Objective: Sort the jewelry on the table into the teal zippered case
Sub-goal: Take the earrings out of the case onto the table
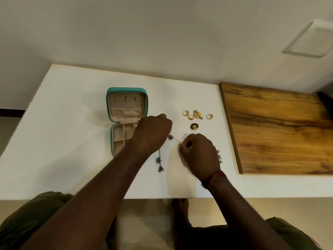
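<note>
Square teal case [108,105] open, soft beige lining, gridded tray. Thin silver chain [174,139] with dark charms: left hand [153,134] curled gripping it, right hand [200,154] pinching its end.

Looked like a room in a home: plain white wall [162,33], white surface [72,123] w/ a wood top [279,132] next to it, tile floor [144,222], a bare foot [180,207] under it & a teal jewelry case [126,89] on it.

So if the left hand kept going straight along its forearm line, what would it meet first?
Probably bare table, passing just left of the nearest gold ring; depth is unclear.
</note>
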